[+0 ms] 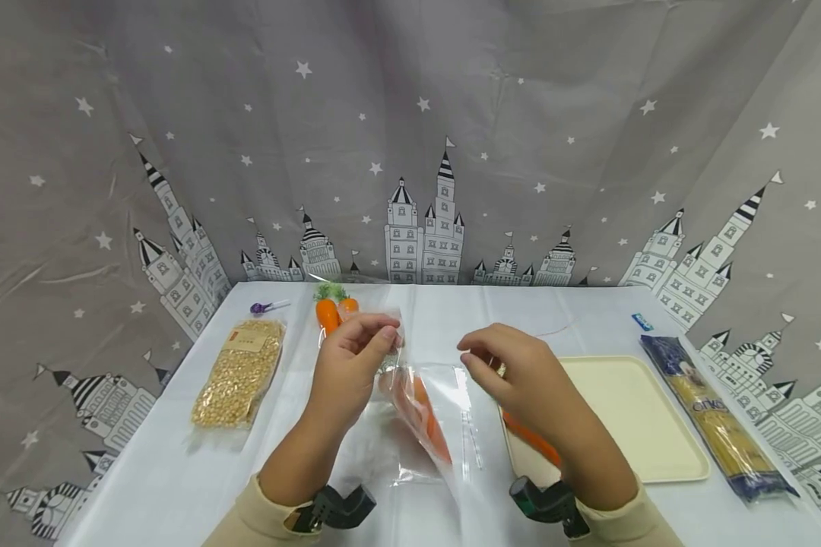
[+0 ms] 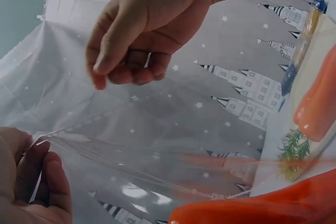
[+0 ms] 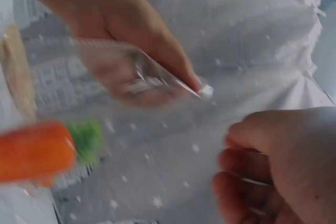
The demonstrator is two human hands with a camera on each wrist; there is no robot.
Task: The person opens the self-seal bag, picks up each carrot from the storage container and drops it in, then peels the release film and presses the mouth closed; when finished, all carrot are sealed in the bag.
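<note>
Clear plastic bag [image 1: 429,425]: at table centre, held up between both hands, with a toy carrot [image 1: 420,414] inside.
Left hand [image 1: 350,365]: fingers curled, pinching the bag's top edge at 10 o'clock.
Right hand [image 1: 520,376]: fingers curled at the rim at 2 o'clock; whether it grips the film, I cannot tell.
Handling: thin, limp, slippery film, likely light; best pinched at the opening's two edges.
Nearby: cream tray [image 1: 629,414] at 3 o'clock; bag of soybeans [image 1: 241,372] at 9 o'clock.
</note>
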